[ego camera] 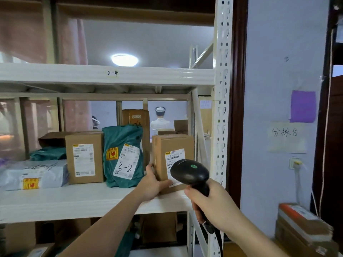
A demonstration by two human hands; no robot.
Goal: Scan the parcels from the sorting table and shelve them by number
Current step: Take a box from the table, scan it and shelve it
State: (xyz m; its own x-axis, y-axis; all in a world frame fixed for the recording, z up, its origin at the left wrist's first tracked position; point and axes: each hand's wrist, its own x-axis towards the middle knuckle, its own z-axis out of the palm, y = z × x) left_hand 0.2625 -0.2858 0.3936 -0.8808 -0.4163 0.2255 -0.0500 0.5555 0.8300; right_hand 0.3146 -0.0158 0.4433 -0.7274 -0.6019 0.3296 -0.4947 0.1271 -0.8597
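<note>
White shelf (74,199) by a pale wall: left hand (151,182) grips a cardboard parcel (174,160), right hand (213,203) clasps the scanner (191,173)

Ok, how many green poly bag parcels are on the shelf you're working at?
2. One green bag stands upright between two cardboard boxes, marked 3-2; another green bag lies flat at left, atop the white parcel. Others may be hidden.

Brown cardboard parcel (174,145) with white barcode label; black scanner (189,173), green dot on top. At 9 o'clock of it, teal-green bag (122,143) with orange-yellow sticker; white shelf (74,199). At 2 o'clock, purple patch (303,106) on pale blue wall (269,71).
</note>
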